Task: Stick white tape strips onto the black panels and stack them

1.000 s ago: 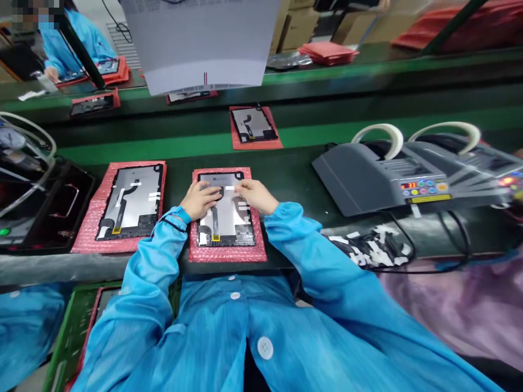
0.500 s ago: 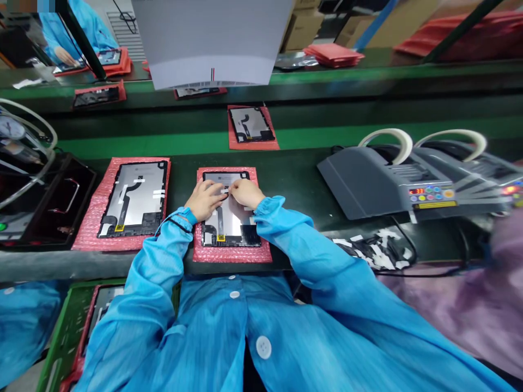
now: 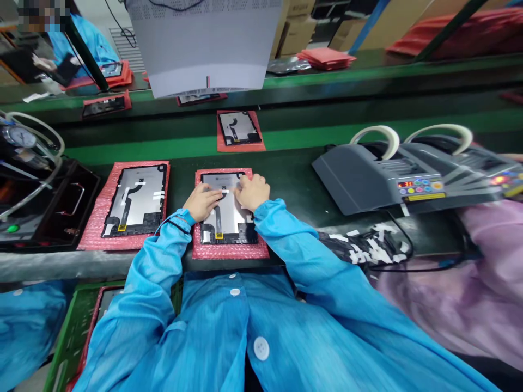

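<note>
In front of me a tablet screen panel (image 3: 232, 215) lies back side up on a pink bubble-wrap bag (image 3: 231, 252). A dark flex cable (image 3: 218, 216) with a yellow-marked end runs down its silvery back. My left hand (image 3: 202, 202) rests over the panel's left edge, fingers stretched toward a small white tape piece (image 3: 224, 191) near the cable's top. On the right side, my right hand (image 3: 252, 192) lies over the panel with its fingers apart and partly bent. Nothing shows in either hand, though the right fingertips are partly hidden.
Left of my work lies another screen panel (image 3: 137, 198) on bubble wrap, beside a machine with a gauge (image 3: 21, 137). Two grey tape dispensers (image 3: 359, 174) stand right, near tape scraps (image 3: 378, 245). A further panel (image 3: 240, 128) lies ahead. A co-worker's purple sleeve (image 3: 494, 234) is at right.
My right hand has gone from a pinch beside the white tape to spread fingers, slightly up and right. My left hand stays on the panel. The view has shifted slightly.
</note>
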The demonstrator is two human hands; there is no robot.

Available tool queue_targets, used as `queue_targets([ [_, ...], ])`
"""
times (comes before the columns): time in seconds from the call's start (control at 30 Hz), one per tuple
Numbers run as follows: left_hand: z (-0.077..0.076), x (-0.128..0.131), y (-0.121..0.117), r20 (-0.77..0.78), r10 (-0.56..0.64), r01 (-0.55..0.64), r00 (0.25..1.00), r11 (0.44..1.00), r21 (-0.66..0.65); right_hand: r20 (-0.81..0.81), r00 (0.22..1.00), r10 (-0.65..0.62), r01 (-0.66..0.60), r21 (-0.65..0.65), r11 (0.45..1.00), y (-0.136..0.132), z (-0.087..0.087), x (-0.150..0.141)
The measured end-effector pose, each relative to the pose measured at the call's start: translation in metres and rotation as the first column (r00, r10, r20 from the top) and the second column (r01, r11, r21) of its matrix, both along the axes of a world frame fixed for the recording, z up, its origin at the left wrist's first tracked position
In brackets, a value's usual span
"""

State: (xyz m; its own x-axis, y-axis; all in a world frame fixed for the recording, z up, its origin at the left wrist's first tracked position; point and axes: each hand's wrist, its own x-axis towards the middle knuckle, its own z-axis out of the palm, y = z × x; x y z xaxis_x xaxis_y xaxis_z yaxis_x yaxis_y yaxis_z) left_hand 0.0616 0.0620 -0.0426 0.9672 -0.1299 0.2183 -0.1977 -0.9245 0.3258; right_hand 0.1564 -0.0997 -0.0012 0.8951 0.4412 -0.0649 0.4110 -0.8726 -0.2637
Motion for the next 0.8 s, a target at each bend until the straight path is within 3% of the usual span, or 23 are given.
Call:
queue_targets([
  [0.07, 0.006, -0.012, -0.001, 0.009, 0.204, -0.204, 0.979, 0.979, -0.007, -0.043, 0.994, -0.102, 0.104, 0.051, 0.993, -0.016, -0.005, 0.007],
  [0.1, 0.01, -0.019, -0.003, -0.019, 0.363, -0.363, 0.931, 0.932, 0.008, -0.072, 0.988, -0.134, 0.139, 0.063, 0.988, -0.023, -0.007, 0.012],
  [0.17, 0.02, -0.03, -0.01, -0.153, 0.649, -0.644, 0.745, 0.76, 0.089, -0.129, 0.982, -0.138, 0.149, 0.076, 0.986, -0.032, -0.009, 0.02],
  [0.2, 0.024, -0.034, -0.016, -0.239, 0.728, -0.719, 0.642, 0.68, 0.142, -0.176, 0.977, -0.12, 0.137, 0.088, 0.987, -0.034, -0.01, 0.023],
  [0.27, 0.032, -0.037, -0.028, -0.393, 0.757, -0.751, 0.523, 0.627, 0.207, -0.331, 0.939, -0.092, 0.151, 0.158, 0.976, -0.034, -0.01, 0.027],
  [0.37, 0.039, -0.034, -0.041, -0.467, 0.721, -0.742, 0.512, 0.645, 0.183, -0.547, 0.836, -0.053, 0.242, 0.279, 0.929, -0.027, -0.009, 0.026],
  [0.53, 0.041, -0.038, -0.047, -0.443, 0.707, -0.75, 0.551, 0.653, 0.109, -0.442, 0.897, 0.016, 0.208, 0.453, 0.867, -0.025, -0.007, 0.012],
  [0.6, 0.039, -0.042, -0.05, -0.428, 0.706, -0.759, 0.564, 0.647, 0.067, -0.487, 0.872, 0.041, 0.28, 0.567, 0.775, -0.027, -0.006, 0.006],
  [0.7, 0.039, -0.048, -0.053, -0.426, 0.706, -0.78, 0.566, 0.626, 0.0, -0.547, 0.832, 0.092, 0.397, 0.704, 0.589, -0.025, 0.0, 0.003],
  [0.8, 0.053, -0.056, -0.038, -0.365, 0.728, -0.808, 0.581, 0.571, -0.147, -0.49, 0.854, 0.175, 0.365, 0.804, 0.469, -0.008, 0.015, 0.004],
])
